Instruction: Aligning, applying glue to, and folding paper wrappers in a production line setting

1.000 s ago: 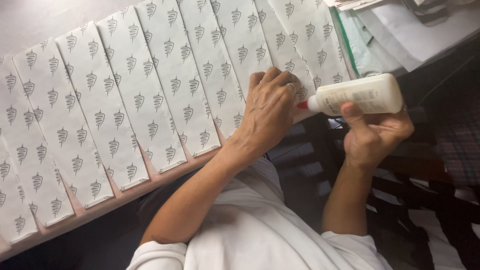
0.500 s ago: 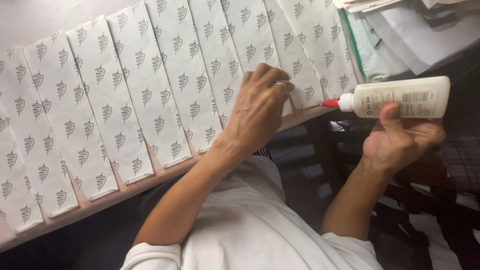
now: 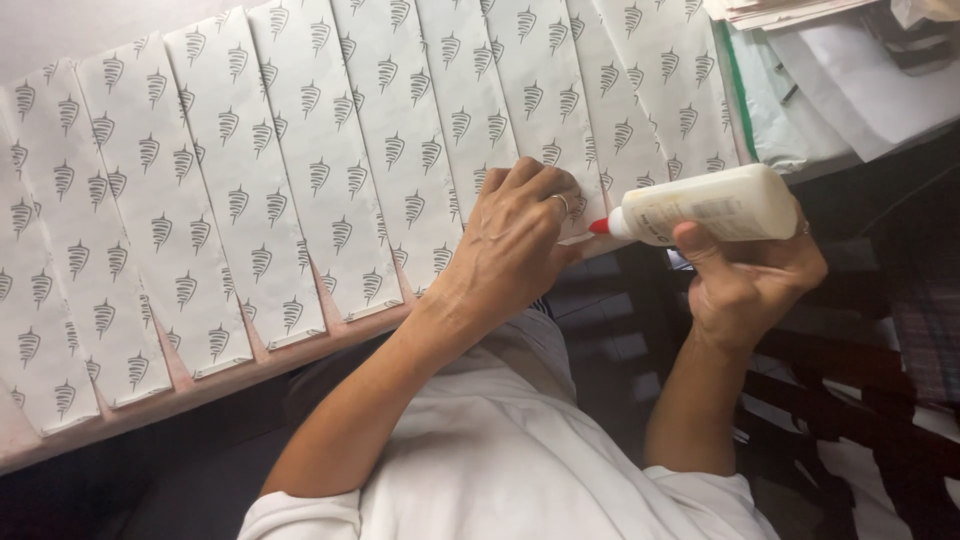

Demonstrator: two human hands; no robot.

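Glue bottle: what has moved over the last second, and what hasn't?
The glue bottle in the right hand drew away to the right half a second ago, then came back left; its red tip again sits beside the left hand. That hand stayed pressed on the end of a printed paper strip at the table edge. The row of strips kept its order, and nothing was let go.

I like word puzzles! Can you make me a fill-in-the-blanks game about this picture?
1. The right hand holds a white plastic ____ bottle.
2. The bottle's nozzle tip is coloured ____.
3. The left hand presses on a white patterned ____ strip.
4. A ____ sits on one left-hand finger.

Missing words: glue; red; paper; ring
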